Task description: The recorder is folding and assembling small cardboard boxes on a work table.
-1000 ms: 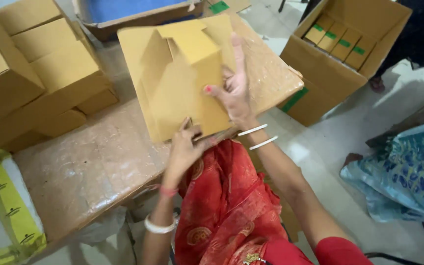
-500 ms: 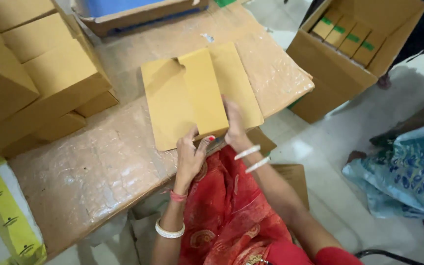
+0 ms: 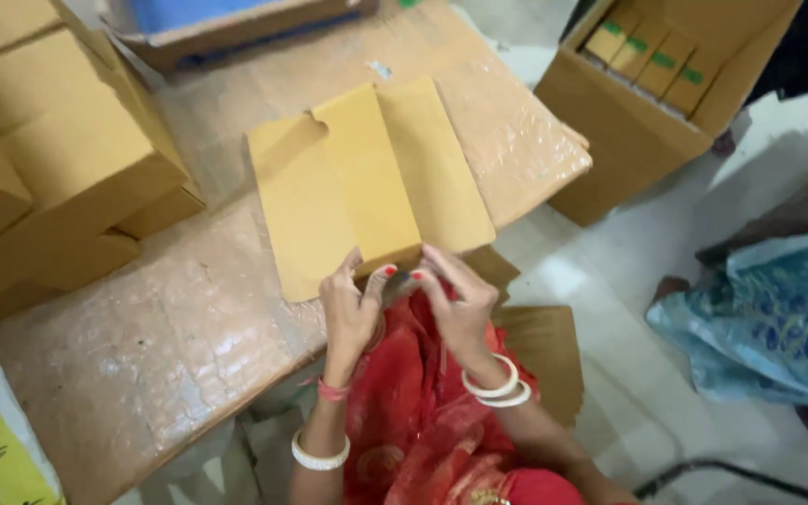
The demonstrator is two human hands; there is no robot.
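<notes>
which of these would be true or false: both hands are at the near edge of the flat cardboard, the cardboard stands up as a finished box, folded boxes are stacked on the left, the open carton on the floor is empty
1. Both hands, left hand and right hand, meet at the near edge of the flat cardboard blank. True.
2. The cardboard stands up as a finished box. False: it lies flat on the table, with a centre panel folded over.
3. Folded boxes are stacked at the table's left. True.
4. The open carton on the floor is empty. False: small boxes with green marks sit inside.
</notes>
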